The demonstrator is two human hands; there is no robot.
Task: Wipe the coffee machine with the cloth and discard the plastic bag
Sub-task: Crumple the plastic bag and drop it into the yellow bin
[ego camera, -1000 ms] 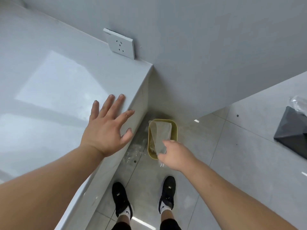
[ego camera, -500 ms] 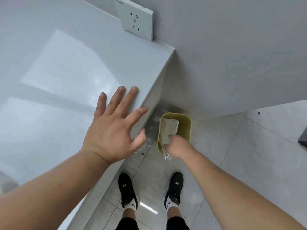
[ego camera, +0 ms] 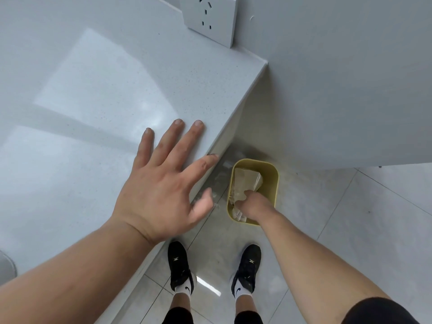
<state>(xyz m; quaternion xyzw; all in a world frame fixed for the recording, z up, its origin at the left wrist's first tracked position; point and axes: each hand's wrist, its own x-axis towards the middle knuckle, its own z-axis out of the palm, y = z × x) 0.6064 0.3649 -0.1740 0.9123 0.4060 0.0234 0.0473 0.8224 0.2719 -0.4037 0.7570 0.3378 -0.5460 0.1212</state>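
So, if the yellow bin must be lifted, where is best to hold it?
Probably the far short rim of the yellow bin, taken from above: it is open-topped and that edge is bare, while the right hand and plastic bag fill the near end.

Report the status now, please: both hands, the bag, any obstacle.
Left hand open, flat on grey countertop. Right hand shut on clear plastic bag, inside yellow bin. No obstacle.

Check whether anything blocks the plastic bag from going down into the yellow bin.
Nothing visible does. The right hand is shut on the plastic bag and already pushes it inside the open yellow bin on the floor. The bin has no lid. The left hand is spread open over the counter, clear of the bin.
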